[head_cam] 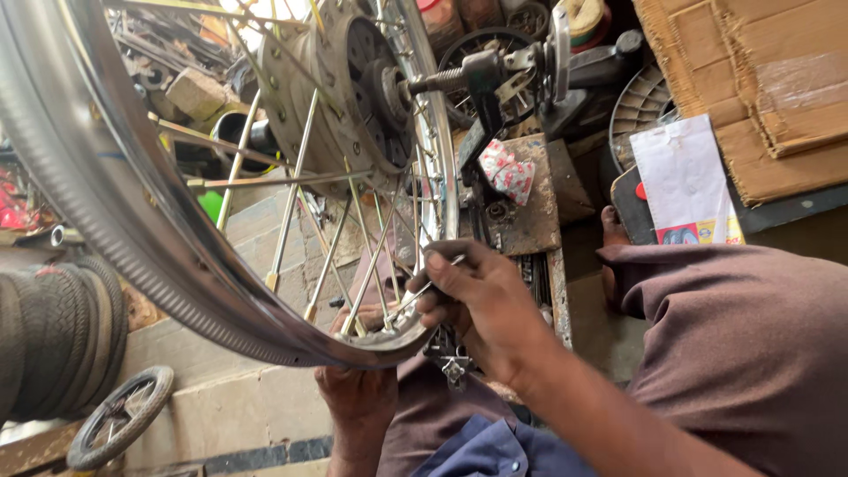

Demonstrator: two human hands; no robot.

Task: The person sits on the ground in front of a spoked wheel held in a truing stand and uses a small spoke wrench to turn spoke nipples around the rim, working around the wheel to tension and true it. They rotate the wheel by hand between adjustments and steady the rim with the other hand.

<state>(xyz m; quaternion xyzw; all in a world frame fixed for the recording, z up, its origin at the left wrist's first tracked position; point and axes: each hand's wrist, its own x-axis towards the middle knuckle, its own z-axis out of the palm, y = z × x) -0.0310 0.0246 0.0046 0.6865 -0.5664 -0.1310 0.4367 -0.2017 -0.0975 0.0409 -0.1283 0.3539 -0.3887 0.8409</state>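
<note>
A chrome spoked wheel rim [115,221] with a grey hub [353,97] is mounted on a threaded axle stand [481,75] and fills the upper left. My right hand [481,305] pinches a thin metal spoke [424,287] near the rim's lower edge. My left hand [358,397] reaches up from below and grips the bottom of the rim, mostly hidden behind it. A small metal spoke tool [452,358] hangs just under my right hand.
Black tyres [53,340] and a small wheel [119,415] lie at the lower left by a stone step. A worn wooden block [530,199] with a red-white rag, a white packet [685,181] and cardboard [760,79] sit to the right. My knee [742,344] fills the lower right.
</note>
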